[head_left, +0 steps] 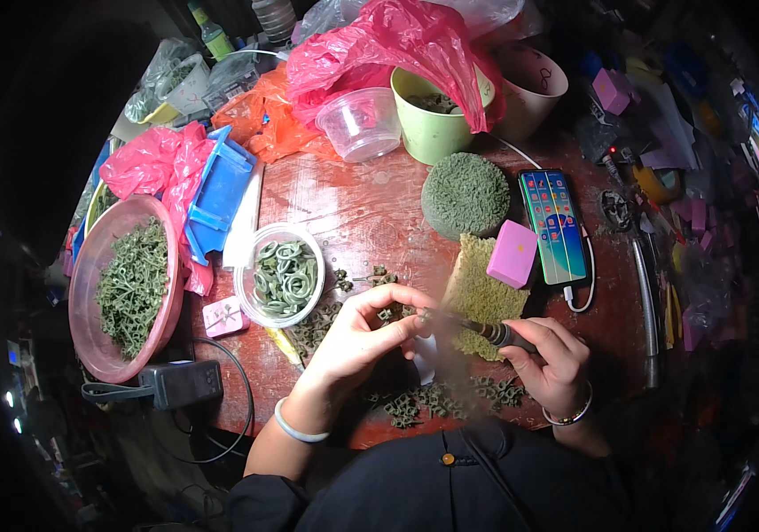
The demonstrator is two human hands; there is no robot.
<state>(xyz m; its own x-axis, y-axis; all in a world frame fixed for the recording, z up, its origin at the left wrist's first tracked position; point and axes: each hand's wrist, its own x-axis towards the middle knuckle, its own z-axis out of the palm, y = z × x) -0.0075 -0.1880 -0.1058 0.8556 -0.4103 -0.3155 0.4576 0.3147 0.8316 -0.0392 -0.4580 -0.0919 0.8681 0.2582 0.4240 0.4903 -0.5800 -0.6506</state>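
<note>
My left hand (371, 332) is closed in a pinch over the middle of the table, on a small grey-green piece (425, 314) whose shape is mostly hidden by the fingertips. My right hand (557, 359) grips a dark rotary tool handpiece (496, 334). Its thin tip points left and meets or nearly meets the piece; blur hides which. Below and between my hands lie several loose grey-green pieces (406, 408), with more beside my left fingers. A rough yellow-green slab (477, 293) lies just beyond the tool, with a pink block (512, 254) resting on its far right corner.
A clear tub of green rings (287, 275) stands left of my left hand. Farther left is a pink basin (87, 310) of green pieces, near a power bank (182, 384). A round green block (465, 195), phone (555, 226), green bucket (433, 133) and pink bags (388, 44) stand beyond.
</note>
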